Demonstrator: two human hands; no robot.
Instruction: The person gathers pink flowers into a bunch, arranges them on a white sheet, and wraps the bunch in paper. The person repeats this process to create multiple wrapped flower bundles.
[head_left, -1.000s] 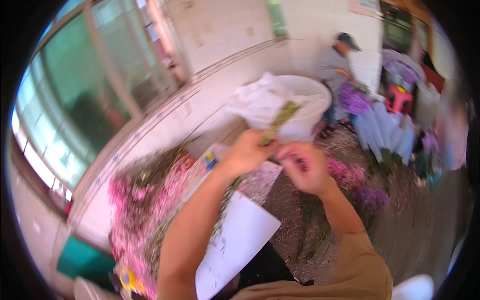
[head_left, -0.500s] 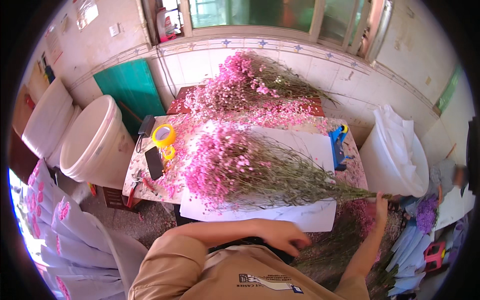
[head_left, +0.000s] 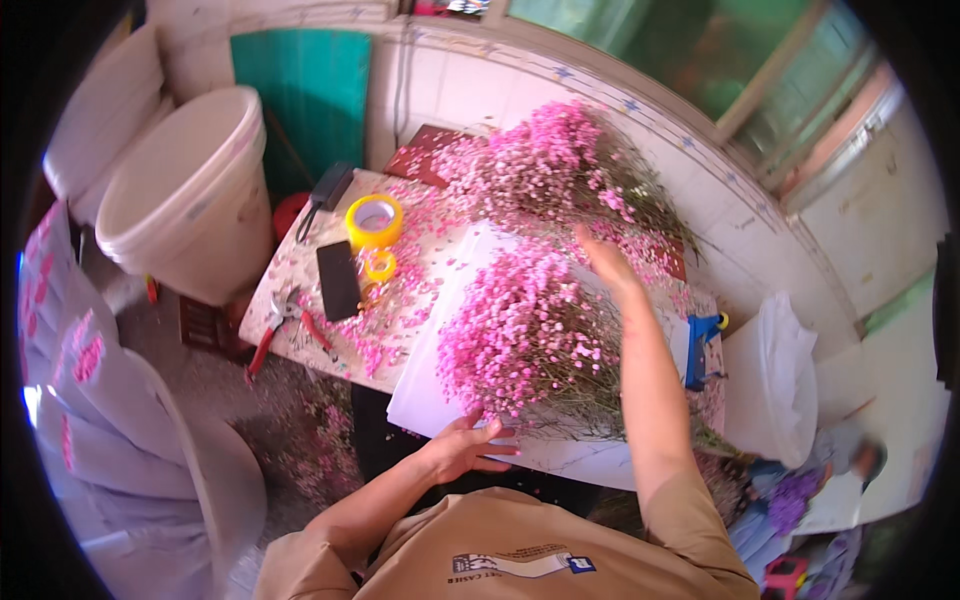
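Note:
A bunch of pink baby's breath point(head_left: 520, 325) lies on sheets of white paper point(head_left: 425, 375) on the table, blossoms to the left and stems to the right. My left hand point(head_left: 470, 447) is open at the near edge of the paper, fingers spread beside the lowest blossoms. Across the stems reaches my right arm, hiding part of them. On the far side of the bunch my right hand point(head_left: 606, 260) is open, seen edge-on, fingers stretched out. Behind it rests a second pink bunch point(head_left: 550, 150) at the back of the table.
On the table's left are yellow tape rolls point(head_left: 374, 222), a black phone point(head_left: 338, 280), red-handled pruners point(head_left: 290, 325) and scattered petals. A blue tape dispenser point(head_left: 704, 352) stands at the right. White bins point(head_left: 185, 190) flank the table; wrapped bouquets point(head_left: 120, 430) stand left. Another person point(head_left: 850, 460) is at far right.
My right hand has let go of the stems and moved to the far side of the bunch. The left hand has shifted left, toward the blossoms. My view has turned.

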